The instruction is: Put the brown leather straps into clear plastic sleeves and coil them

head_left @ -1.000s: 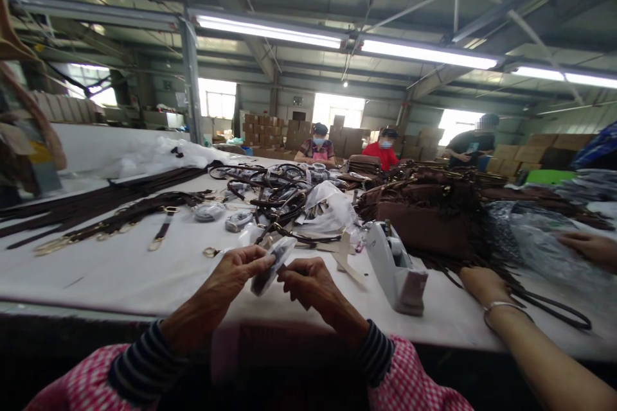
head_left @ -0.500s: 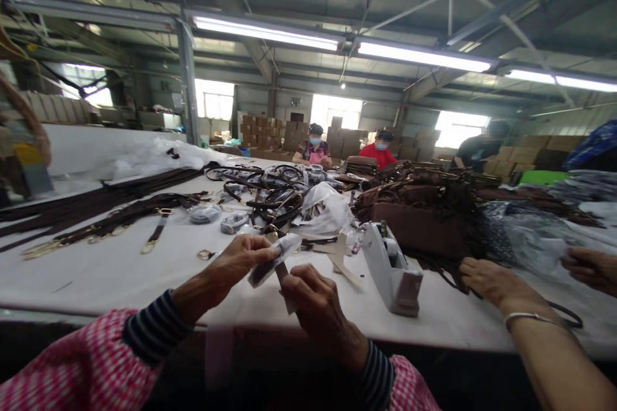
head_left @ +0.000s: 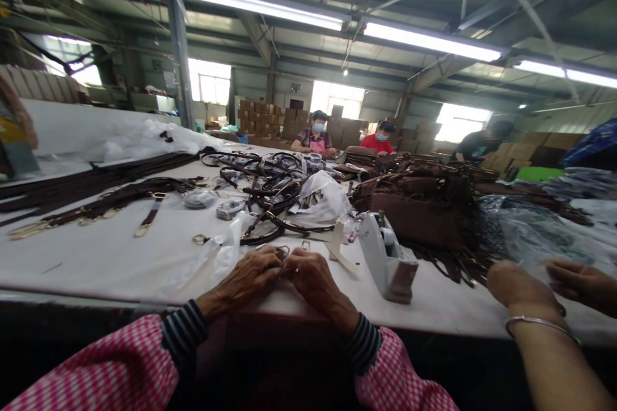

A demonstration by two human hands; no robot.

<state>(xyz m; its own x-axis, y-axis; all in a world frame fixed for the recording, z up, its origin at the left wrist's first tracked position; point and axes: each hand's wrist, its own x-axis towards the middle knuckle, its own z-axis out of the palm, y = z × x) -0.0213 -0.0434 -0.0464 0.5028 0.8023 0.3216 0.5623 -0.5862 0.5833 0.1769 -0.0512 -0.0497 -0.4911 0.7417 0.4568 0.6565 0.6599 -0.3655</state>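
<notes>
My left hand [head_left: 253, 275] and my right hand [head_left: 312, 276] meet low over the table, fingers bent and closed together. A small dark piece with a shiny edge [head_left: 283, 252] shows between the fingertips; its kind is mostly hidden. Just beyond my right hand's fingers is a small metal buckle [head_left: 306, 245]; whether it belongs to the piece in my fingers I cannot tell. A clear plastic bag [head_left: 224, 255] lies beside my left hand. Past my hands is a heap of dark straps [head_left: 270, 199], and pale paper strips [head_left: 343, 253] lie to the right.
A tape dispenser [head_left: 390, 263] stands right of my hands, before stacked brown bags [head_left: 405, 209]. Straps with metal clasps [head_left: 106, 205] lie left on the white table [head_left: 96, 263]. At right, a co-worker's hands [head_left: 523, 286] are near clear plastic. Two masked people sit across.
My hands have come together lower at the table. The plastic-wrapped piece and pale strip no longer show in them; clear plastic now lies left of my hand. The co-worker's hands have moved closer together.
</notes>
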